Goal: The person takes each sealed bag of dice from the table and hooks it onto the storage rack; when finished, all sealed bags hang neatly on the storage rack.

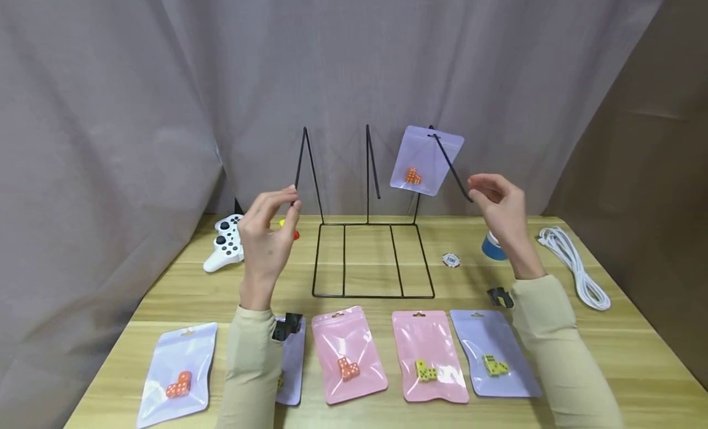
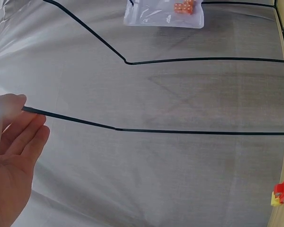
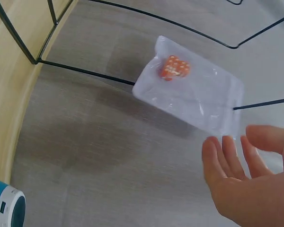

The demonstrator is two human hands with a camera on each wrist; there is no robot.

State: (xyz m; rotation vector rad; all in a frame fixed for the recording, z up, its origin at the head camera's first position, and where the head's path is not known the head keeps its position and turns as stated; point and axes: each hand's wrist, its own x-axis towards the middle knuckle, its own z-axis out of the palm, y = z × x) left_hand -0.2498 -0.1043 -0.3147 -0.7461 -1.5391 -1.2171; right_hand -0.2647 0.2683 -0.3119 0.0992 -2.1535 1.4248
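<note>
A black wire rack [image 1: 373,296] with three prongs stands on the table. My left hand [image 1: 268,241] pinches the end of its left prong between thumb and fingers; in the left wrist view this hand [image 2: 14,161] is at the prong's tip. From the right prong hangs a purple pouch [image 1: 406,152] with orange dice [image 1: 413,176], tilted. My right hand [image 1: 503,211] is beside that prong's front end, its fingers loosely curved and holding nothing. In the right wrist view the hand [image 3: 251,175] sits below the prong, near the pouch [image 3: 199,94].
Purple pouches [image 1: 174,355] [image 1: 487,337] and pink pouches [image 1: 345,337] [image 1: 423,343] with dice lie in front; another purple pouch [image 1: 293,361] is partly behind my left sleeve. Around stand a white game controller [image 1: 227,241], poker chip [image 1: 450,260], blue round object [image 1: 492,247] and white cable [image 1: 572,263].
</note>
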